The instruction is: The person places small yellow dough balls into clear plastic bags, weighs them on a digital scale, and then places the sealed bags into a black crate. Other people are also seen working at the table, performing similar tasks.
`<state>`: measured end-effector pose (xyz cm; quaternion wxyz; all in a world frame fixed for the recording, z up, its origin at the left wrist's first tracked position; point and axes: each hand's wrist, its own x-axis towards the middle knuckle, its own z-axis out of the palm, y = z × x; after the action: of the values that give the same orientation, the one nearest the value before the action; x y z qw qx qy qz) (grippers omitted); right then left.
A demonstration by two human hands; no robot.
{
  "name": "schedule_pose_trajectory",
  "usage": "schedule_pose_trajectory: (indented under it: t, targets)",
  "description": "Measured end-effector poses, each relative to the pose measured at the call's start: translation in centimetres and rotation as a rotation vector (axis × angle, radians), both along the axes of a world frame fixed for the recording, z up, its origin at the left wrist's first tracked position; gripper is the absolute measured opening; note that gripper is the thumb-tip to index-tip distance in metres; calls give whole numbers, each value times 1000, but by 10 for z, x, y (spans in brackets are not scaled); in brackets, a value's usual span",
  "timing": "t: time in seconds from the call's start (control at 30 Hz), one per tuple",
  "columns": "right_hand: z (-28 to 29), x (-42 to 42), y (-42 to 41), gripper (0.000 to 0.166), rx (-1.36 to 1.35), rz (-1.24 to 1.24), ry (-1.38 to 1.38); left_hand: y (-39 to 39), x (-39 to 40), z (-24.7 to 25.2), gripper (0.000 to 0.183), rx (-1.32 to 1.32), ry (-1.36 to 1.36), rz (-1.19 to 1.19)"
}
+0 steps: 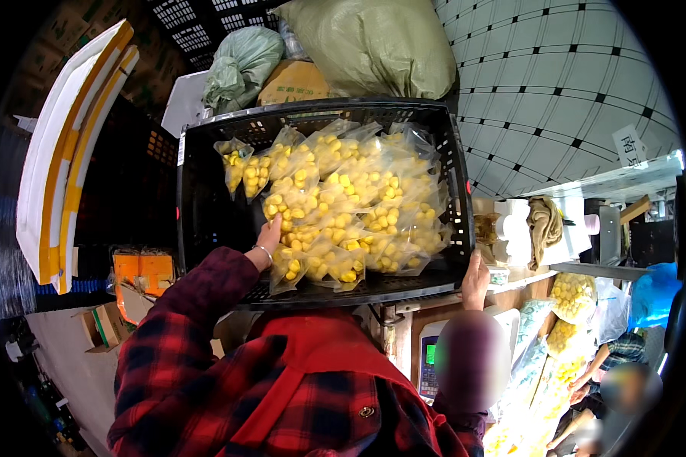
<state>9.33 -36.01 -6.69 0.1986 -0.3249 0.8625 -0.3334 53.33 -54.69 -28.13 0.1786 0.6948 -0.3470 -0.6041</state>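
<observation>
A black plastic crate [326,296] stands before me. Many clear plastic bags of round yellow pieces [343,188], perhaps chestnut kernels, fill its middle and right side. Two small bags [244,168] lie apart at the far left inside it. My left hand [270,239], with a bracelet on its wrist, is inside the crate against the left edge of the bags. Its thumb shows, but the other fingers are hidden by the bags. Outside the crate, my right hand [475,280] holds the rim at the near right corner.
Woven sacks [371,45] and a cardboard box [297,80] sit beyond the crate. White foam lids [68,160] stand at left. A scale [429,360] is at near right. Past it, another person's hands [577,391] are beside a bright pile of yellow pieces [571,365].
</observation>
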Motion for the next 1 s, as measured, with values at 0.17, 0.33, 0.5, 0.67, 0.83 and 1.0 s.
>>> schedule_pose_trajectory:
  t: [0.17, 0.33, 0.5, 0.67, 0.83, 1.0]
  targets:
    - [-3, -1, 2, 48, -22, -4, 15, -10, 20, 3, 72, -241, -51, 286]
    - [1, 4, -1, 43, -57, -26, -29, -2, -9, 59, 71, -207, -202, 199]
    - [21, 1, -19, 16, -293, 165, 385, -4, -11, 53, 71, -212, -240, 165]
    - [66, 63, -123, 22, -406, 383, 61, 6, -11, 79, 63, -147, 29, 235]
    - [-1, 78, -200, 34, -181, 658, 151, 10, 4, 42, 64, -300, -25, 107]
    - [-46, 93, -218, 30, 59, 746, 258, 12, 7, 11, 67, -265, -75, 196]
